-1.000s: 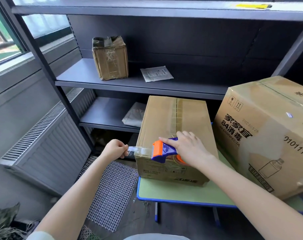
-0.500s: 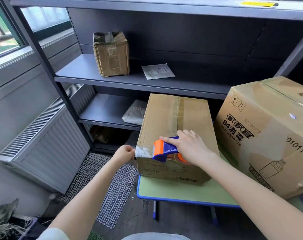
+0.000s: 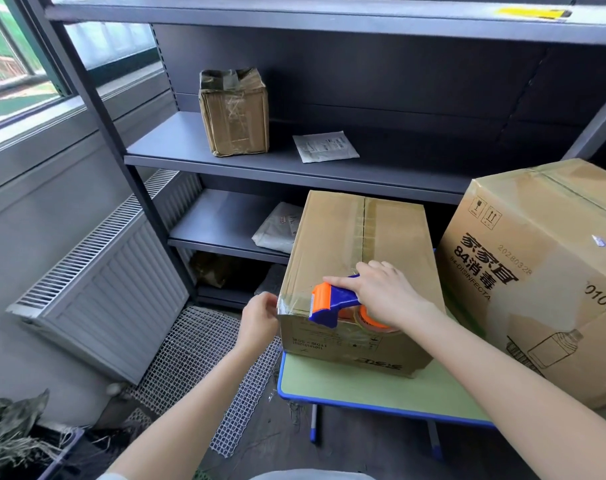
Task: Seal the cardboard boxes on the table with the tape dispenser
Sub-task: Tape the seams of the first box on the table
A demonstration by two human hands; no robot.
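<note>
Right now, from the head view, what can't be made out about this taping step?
Head view:
Tape roll: largely covered by the right hand gripping the tape dispenser; remaining tape unclear.
Left hand: fingertips hidden against the left face of the smaller box; pressing or pinching unclear.
Large printed box: cut off by the right edge.

This looks like a storeroom: a dark metal shelving rack (image 3: 294,168) holds a taped-up carton (image 3: 234,112) and a flat packet (image 3: 325,146). Left of the rack, a radiator (image 3: 114,282) sits below a window (image 3: 17,64). In front of the rack, a large printed shipping carton (image 3: 537,271) stands on a small desk (image 3: 364,386).
</note>
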